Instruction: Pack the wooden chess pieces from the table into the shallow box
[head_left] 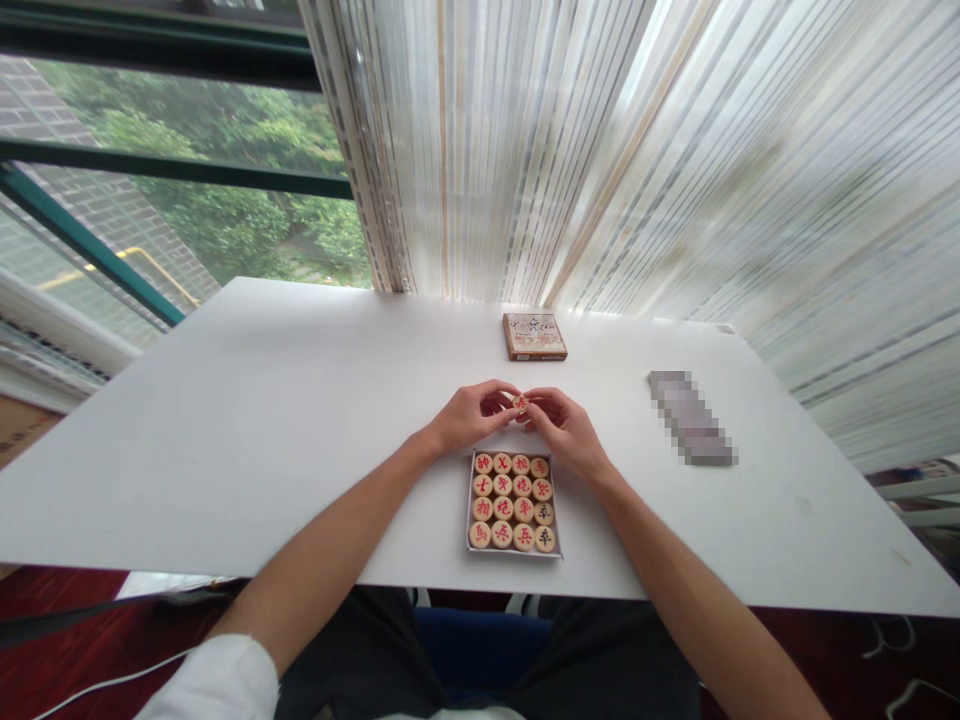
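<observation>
A round wooden Chinese chess piece with a red character is pinched between my two hands, just above the table. My left hand grips it from the left with thumb and fingers. From the right, my right hand holds the same piece with its fingertips. Directly below the hands lies an open shallow box filled with rows of similar pieces, face up. Most of these carry red characters; a black-lettered piece sits in the corner nearest me, at the right.
On the white table, a flat printed box lid lies beyond my hands. A blurred-out rectangular object is to the right. String curtains and a window border the far edge.
</observation>
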